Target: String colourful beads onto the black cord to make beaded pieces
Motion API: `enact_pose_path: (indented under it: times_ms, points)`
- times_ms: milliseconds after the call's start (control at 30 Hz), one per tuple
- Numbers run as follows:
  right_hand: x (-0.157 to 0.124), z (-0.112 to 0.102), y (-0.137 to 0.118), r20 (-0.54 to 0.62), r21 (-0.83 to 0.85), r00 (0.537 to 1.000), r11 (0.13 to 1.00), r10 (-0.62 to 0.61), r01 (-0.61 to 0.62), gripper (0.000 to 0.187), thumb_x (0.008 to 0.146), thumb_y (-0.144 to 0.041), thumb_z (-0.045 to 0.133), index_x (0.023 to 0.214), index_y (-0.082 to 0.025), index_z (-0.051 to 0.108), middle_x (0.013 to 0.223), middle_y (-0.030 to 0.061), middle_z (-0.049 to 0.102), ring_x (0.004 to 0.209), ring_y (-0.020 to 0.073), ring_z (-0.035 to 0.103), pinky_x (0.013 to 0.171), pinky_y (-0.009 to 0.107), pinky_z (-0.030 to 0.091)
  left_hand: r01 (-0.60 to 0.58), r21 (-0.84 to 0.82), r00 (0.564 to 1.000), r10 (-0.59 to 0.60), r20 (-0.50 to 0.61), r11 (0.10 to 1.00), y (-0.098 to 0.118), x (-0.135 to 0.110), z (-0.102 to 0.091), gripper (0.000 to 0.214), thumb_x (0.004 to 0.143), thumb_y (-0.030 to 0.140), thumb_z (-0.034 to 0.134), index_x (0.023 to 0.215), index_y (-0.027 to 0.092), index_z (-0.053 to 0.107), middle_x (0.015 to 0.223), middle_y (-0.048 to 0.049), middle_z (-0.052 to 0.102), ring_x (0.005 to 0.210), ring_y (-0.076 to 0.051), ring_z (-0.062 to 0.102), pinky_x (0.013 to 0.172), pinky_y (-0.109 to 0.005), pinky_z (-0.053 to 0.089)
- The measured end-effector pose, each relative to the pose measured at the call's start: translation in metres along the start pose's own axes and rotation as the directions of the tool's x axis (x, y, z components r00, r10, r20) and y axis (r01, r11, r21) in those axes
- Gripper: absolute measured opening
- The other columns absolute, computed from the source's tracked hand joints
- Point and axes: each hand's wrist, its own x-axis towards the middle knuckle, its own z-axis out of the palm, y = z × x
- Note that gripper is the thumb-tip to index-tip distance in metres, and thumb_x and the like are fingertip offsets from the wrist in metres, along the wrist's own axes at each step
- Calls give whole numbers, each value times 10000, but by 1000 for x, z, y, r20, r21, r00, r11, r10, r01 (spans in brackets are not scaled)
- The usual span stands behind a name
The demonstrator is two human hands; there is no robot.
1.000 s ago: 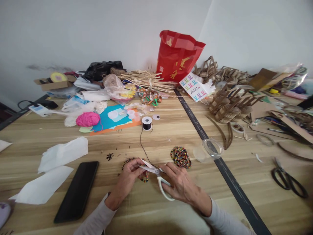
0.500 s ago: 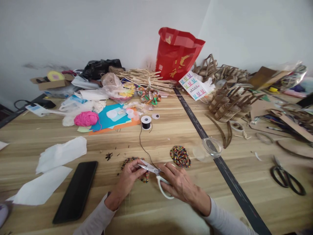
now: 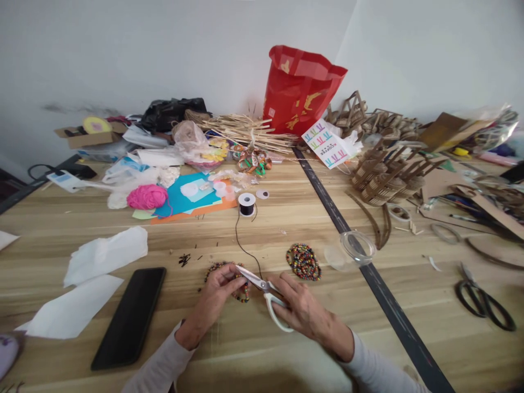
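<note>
My right hand (image 3: 301, 300) grips a pair of scissors (image 3: 273, 311) with white handles, its fingers in the loops. Their blades point left and reach the fingertips of my left hand (image 3: 219, 289). That hand is closed in a pinch on a string of multicoloured beads (image 3: 241, 295), part of which shows behind and below the fingers. What lies exactly between the fingertips is too small to make out. A black cord runs from a white spool (image 3: 246, 204) down to the scissors. Right of the spool's cord lies a coiled heap of bead strings (image 3: 303, 262).
A black phone (image 3: 129, 319) and white paper pieces (image 3: 106, 254) lie left. Small black cord bits (image 3: 184, 260) are near my left hand. Pink yarn (image 3: 147, 196), a red bag (image 3: 303, 90) and small woven baskets (image 3: 382, 183) stand behind. Black-handled scissors (image 3: 483, 300) lie right, beyond a clear round lid (image 3: 358, 247).
The scissor blades have come closer together at my left fingertips. A small dark bit seen at the blades before no longer shows. Both hands stay in nearly the same place.
</note>
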Motion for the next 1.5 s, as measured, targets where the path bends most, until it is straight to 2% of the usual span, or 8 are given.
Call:
enact_pose_path:
  times_ms: [133, 267, 433, 767, 1067, 1167, 1300, 1500]
  points:
    - [4, -20, 1, -19, 233, 998, 971, 55, -49, 286, 845, -170, 546, 1131, -153, 560, 888, 59, 620, 778, 148, 577, 706, 241, 461, 1, -91, 1000, -3, -31, 996, 9, -1, -1, 242, 638, 298, 800, 743, 145, 644, 679, -26, 702, 594, -146, 635, 552, -235, 500]
    - [3, -43, -1, 213, 287, 976, 953, 36, -98, 253, 779, -131, 581, 1022, -172, 635, 759, -4, 628, 620, 96, 529, 563, 180, 392, 7, -141, 1000, -9, -14, 990, 18, 1, -4, 253, 615, 302, 815, 714, 137, 651, 670, -40, 717, 598, -145, 637, 575, -238, 498]
    - [0, -40, -14, 464, 213, 872, 975, -159, 65, 210, 763, -115, 590, 935, -210, 664, 761, -22, 642, 630, 99, 548, 577, 183, 379, 33, -163, 999, -29, 29, 986, 19, 4, -9, 258, 609, 305, 819, 730, 136, 667, 655, -46, 721, 601, -153, 640, 590, -250, 502]
    - [-2, 1, -39, 413, -137, 874, 931, -256, 337, 217, 871, -251, 586, 1079, -188, 579, 974, 48, 628, 879, 184, 572, 758, 268, 443, 43, -159, 998, -36, 50, 986, 18, 4, -5, 248, 605, 296, 819, 724, 127, 682, 650, -49, 706, 602, -156, 639, 576, -251, 497]
    - [3, 3, -45, 364, -193, 874, 891, -323, 410, 240, 870, -242, 568, 1089, -145, 550, 996, 75, 612, 923, 208, 539, 834, 317, 442, 60, -136, 996, -49, 78, 989, 20, 6, -1, 265, 624, 310, 806, 767, 128, 678, 659, -43, 707, 601, -144, 633, 580, -239, 489]
    - [11, -5, -38, 329, -63, 893, 937, -306, 344, 130, 888, -289, 555, 938, -169, 571, 939, 52, 596, 874, 179, 557, 781, 280, 457, 48, -117, 996, -39, 75, 992, 24, 5, 2, 257, 621, 313, 804, 734, 134, 659, 639, -32, 693, 587, -146, 625, 576, -246, 484]
    - [27, -6, -22, 52, 161, 999, 987, -15, 7, 38, 863, -178, 552, 888, -171, 524, 914, 37, 545, 742, 129, 550, 638, 229, 455, 18, -83, 998, -13, 60, 996, 25, 4, 3, 250, 614, 304, 809, 724, 140, 656, 636, -9, 674, 585, -129, 601, 584, -230, 468]
    - [48, 16, -4, 100, 600, 973, 767, 207, -225, 232, 787, -223, 643, 987, -171, 537, 743, -29, 571, 572, 74, 524, 534, 175, 430, -18, -31, 996, 20, 82, 999, 18, 5, -1, 230, 655, 315, 774, 735, 141, 647, 646, -20, 678, 602, -141, 600, 598, -243, 462]
